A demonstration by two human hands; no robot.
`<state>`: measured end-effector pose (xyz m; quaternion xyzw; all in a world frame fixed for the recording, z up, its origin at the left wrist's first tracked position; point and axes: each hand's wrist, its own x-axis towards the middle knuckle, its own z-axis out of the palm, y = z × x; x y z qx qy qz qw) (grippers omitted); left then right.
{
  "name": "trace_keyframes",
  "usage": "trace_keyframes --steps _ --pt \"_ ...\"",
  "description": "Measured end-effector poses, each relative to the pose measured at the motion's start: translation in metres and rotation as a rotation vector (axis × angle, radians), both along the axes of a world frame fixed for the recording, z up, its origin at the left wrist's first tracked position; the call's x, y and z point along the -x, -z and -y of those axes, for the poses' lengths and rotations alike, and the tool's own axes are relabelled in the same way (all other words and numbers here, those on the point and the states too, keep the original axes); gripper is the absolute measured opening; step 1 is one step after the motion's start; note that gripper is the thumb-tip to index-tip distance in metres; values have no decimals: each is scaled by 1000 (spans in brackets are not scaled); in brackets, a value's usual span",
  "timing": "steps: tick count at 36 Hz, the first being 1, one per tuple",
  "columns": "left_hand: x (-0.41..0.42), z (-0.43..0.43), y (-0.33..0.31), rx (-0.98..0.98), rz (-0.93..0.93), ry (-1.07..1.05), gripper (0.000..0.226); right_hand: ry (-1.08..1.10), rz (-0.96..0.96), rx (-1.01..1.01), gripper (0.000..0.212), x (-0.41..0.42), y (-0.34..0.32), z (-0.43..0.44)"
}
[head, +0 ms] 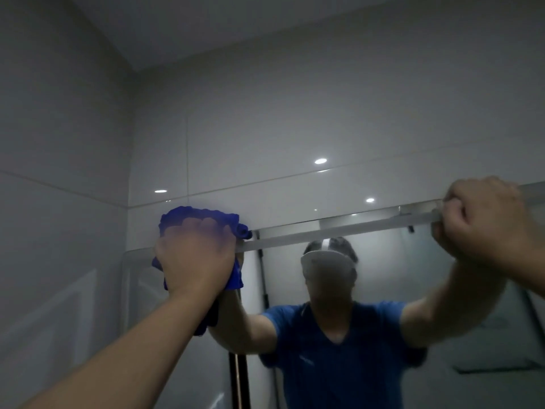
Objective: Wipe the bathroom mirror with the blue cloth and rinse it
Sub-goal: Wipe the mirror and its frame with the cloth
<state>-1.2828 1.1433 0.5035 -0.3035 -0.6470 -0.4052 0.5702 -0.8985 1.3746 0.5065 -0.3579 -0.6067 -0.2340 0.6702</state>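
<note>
Gripping 1 blue cloth (206, 219), left hand (194, 261) is pressed at 1 mirror (413, 276) corner; right hand (483, 219) fingers curled w/ top edge clasped.

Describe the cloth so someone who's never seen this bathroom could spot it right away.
Find the mirror under the pale wall tiles. At its top left corner, the left hand presses a crumpled cloth against the edge. It's the only vivid blue thing on the wall.

Glossy wall tiles (265, 137); fuzzy blue cloth (203, 216); hazy mirror (398, 270).

Left hand (196, 258) blurred; mirror (413, 290) cropped.
</note>
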Motion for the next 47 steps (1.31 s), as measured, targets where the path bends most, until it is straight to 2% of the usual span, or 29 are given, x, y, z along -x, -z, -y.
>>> trace_keyframes --steps 10,16,21,25,31,37,43,47 --pt "-29 -19 -1 -87 108 10 42 -64 -5 -61 23 4 -1 -5" --pt "-137 -77 0 22 22 36 41 -70 14 -61 20 2 -1 -6" --pt "-250 -138 -1 147 -83 165 36 -77 56 -46 21 -4 -1 -13" --pt "-288 -157 -4 248 -107 216 33 -116 72 -58 23 -6 -1 -15" --pt "-237 -133 -9 268 -300 273 35 -118 76 -81 24 -8 -1 -10" --pt "-138 -73 -11 225 -223 226 39 -64 48 -82 24 -6 -2 -9" --pt "-20 -7 -10 104 -101 64 41 -13 44 -48 19 -6 -4 -10" --pt "13 17 -8 101 -50 3 39 -29 54 -71 20 -5 -4 -9"
